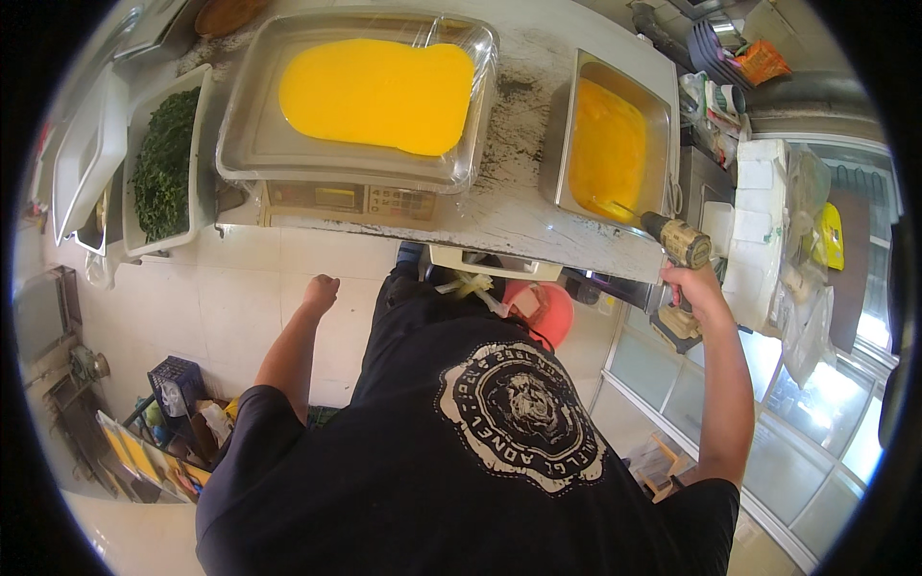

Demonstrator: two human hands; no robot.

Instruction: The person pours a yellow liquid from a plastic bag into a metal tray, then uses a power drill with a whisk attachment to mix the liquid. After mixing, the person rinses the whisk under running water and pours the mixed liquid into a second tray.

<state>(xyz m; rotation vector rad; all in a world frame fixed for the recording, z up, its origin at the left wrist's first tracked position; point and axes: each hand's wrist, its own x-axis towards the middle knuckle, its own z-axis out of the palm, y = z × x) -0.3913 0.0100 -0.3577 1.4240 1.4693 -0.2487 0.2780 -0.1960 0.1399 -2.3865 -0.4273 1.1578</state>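
Note:
My right hand (pixel 693 289) grips the handle of a tan cordless drill (pixel 683 241) at the table's right front corner. A thin rod (pixel 625 209) runs from its chuck into yellow-orange liquid (pixel 609 144), which looks like beaten egg. The liquid lies in a deep stainless steel pan (pixel 564 147); the rod's far end is hidden in it. My left hand (pixel 322 294) hangs over the floor, away from the table, its fingers curled closed with nothing visible in them. Smooth bright yellow liquid (pixel 382 93) pools in a wide metal tray (pixel 241 137) draped in clear plastic film.
Beneath the tray sits a digital scale (pixel 313 198). Chopped greens (pixel 167 165) fill a white tub (pixel 202 144) at the left. A drawer (pixel 497 264) juts below the table's front, near a pink bucket (pixel 558 313). White foam boxes (pixel 756 216) stand at the right.

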